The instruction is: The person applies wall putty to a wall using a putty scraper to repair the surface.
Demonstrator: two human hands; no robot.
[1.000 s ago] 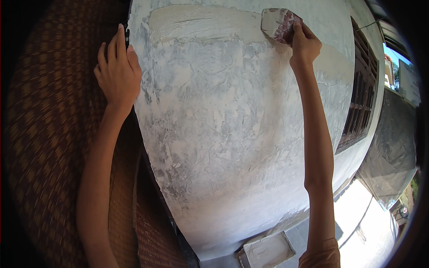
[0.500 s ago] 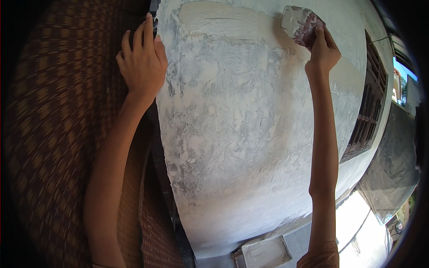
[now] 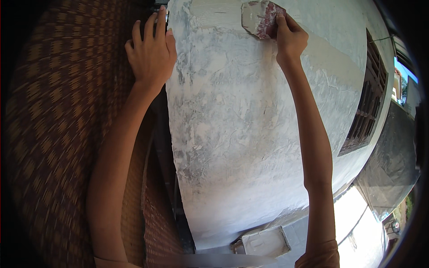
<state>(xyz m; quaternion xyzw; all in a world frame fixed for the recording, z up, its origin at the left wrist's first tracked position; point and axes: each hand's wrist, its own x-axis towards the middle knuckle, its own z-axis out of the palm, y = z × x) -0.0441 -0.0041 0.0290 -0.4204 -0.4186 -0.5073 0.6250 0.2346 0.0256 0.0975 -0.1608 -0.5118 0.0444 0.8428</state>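
Up against the white wall [image 3: 228,129], my right hand [image 3: 292,41] pinches a reddish, flat putty scraper [image 3: 263,20] caked with pale putty. The scraper lies at a strip of fresh, smoother putty [image 3: 212,14] near the top of the wall; whether its edge presses on the surface I cannot tell. My left hand [image 3: 153,56] lies along the wall's left edge with its fingers spread, the thumb side nearest the plaster, and holds nothing. Grey patches and ridges of putty show below both hands.
A woven bamboo panel [image 3: 67,111] stands close on the left, with a dark gap beside the wall. Down below sits a tray of white putty [image 3: 266,243]. At right are a barred wooden window [image 3: 368,102] and a dark sheet [image 3: 389,156].
My right hand has moved left with the scraper, toward the wall's left edge. The left hand appears slightly higher and farther right, as the whole view has shifted a little.
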